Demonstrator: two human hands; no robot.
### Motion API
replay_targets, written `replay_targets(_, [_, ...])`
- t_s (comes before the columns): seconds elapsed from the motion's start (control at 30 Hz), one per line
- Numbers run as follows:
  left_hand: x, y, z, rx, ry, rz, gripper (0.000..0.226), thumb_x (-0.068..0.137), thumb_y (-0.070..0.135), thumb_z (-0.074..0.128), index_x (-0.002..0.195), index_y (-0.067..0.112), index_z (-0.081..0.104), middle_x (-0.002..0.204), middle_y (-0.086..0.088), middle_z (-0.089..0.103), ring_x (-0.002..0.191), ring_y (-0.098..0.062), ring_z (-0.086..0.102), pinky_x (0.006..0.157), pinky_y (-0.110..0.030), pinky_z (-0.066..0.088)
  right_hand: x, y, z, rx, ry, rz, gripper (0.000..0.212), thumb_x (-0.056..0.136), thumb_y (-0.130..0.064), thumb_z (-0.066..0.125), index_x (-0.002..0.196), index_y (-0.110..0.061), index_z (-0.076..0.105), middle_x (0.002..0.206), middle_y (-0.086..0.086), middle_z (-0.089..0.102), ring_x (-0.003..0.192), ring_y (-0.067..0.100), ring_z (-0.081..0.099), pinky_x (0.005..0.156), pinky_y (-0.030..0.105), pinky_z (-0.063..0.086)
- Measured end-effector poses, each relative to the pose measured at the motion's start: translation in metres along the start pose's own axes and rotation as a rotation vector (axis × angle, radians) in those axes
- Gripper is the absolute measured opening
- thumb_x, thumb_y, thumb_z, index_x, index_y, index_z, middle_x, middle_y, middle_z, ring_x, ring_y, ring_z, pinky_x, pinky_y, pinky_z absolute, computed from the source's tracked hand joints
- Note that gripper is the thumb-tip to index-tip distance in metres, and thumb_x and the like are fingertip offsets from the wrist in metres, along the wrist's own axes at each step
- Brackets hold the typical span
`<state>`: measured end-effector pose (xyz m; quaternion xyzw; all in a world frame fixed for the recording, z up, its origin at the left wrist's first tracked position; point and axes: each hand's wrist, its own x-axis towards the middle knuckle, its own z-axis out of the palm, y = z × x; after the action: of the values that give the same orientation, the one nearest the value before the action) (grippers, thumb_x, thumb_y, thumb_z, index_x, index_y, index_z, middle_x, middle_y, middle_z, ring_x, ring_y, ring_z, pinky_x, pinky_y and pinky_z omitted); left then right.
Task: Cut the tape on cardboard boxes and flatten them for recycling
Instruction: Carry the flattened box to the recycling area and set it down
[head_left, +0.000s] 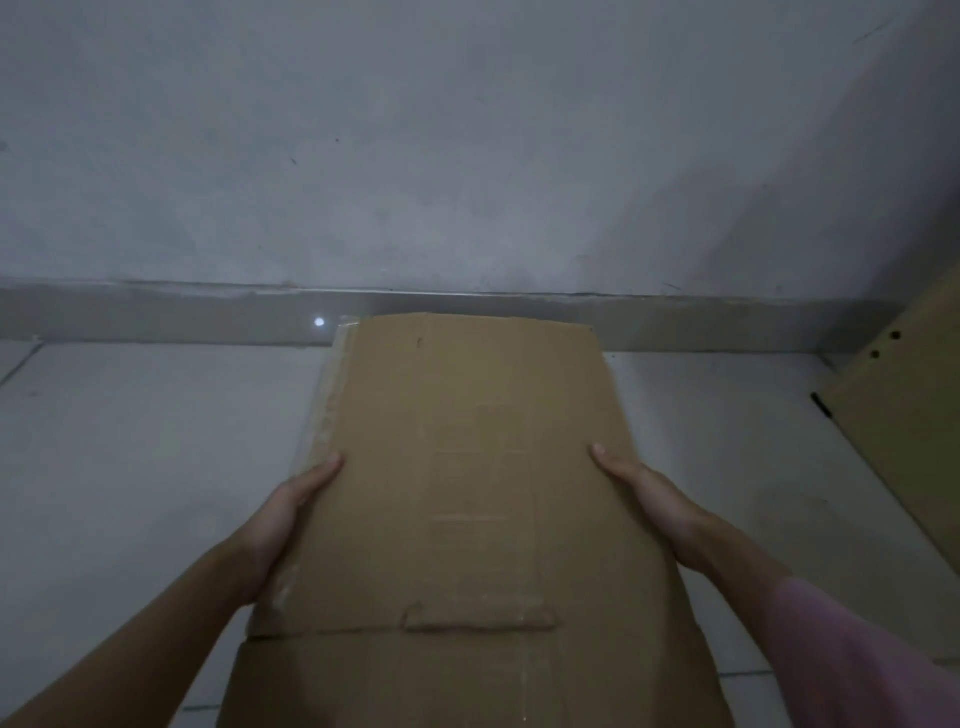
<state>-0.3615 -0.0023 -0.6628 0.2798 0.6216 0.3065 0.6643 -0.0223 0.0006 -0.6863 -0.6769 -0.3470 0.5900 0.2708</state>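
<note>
The flattened brown box (478, 499), tape along its left edge, lies over the floor (130, 441) reaching the wall, left hand (288, 519) and right hand (649, 499) gripping its side edges, thumbs on top, fingers hidden beneath.

There was a single view, from a wide-angle camera worn on the person's head. It looked forward and steeply down, toward the pale tiled floor (130, 467) and the base of a grey plastered wall (467, 130) that filled the upper half of the frame. The camera sat close: a flattened brown cardboard box (467, 493) ran from the lower edge to the wall's skirting, and the left hand (291, 514) and right hand (649, 493) reached in from the bottom corners. Straight lines bowed toward the edges. No second view overlapped it
</note>
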Motion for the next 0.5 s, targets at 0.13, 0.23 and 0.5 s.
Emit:
replay_targets(0.13, [0.006, -0.008, 0.015, -0.039, 0.012, 0.01, 0.065, 0.072, 0.054, 0.061, 0.121, 0.011, 0.059, 0.098, -0.017, 0.071, 0.082, -0.031, 0.07, 0.071, -0.037, 0.055, 0.002, -0.001, -0.019, 0.069, -0.004, -0.001, 0.054, 0.077, -0.054, 0.063, 0.108, -0.011, 0.07, 0.097, 0.012, 0.073, 0.083, 0.029, 0.07, 0.078, 0.036, 0.052])
replay_targets(0.23, [0.001, -0.007, 0.018, 0.009, -0.012, -0.04, 0.048, 0.087, 0.049, 0.051, 0.103, 0.007, 0.067, 0.087, -0.019, 0.072, 0.066, -0.029, 0.07, 0.06, -0.034, 0.056, 0.005, 0.006, -0.016, 0.082, -0.004, 0.031, 0.049, 0.081, -0.052, 0.06, 0.106, -0.011, 0.071, 0.096, 0.013, 0.073, 0.078, 0.027, 0.07, 0.074, 0.035, 0.052])
replay_targets(0.5, [0.007, 0.037, -0.008, 0.251, 0.085, -0.018, 0.074, 0.076, 0.068, 0.053, 0.118, 0.006, 0.058, 0.105, -0.012, 0.066, 0.097, -0.027, 0.061, 0.091, -0.037, 0.045, 0.019, -0.028, -0.025, 0.029, 0.09, -0.017, 0.077, 0.061, -0.076, 0.062, 0.113, -0.02, 0.067, 0.1, 0.003, 0.072, 0.094, 0.021, 0.066, 0.09, 0.037, 0.048])
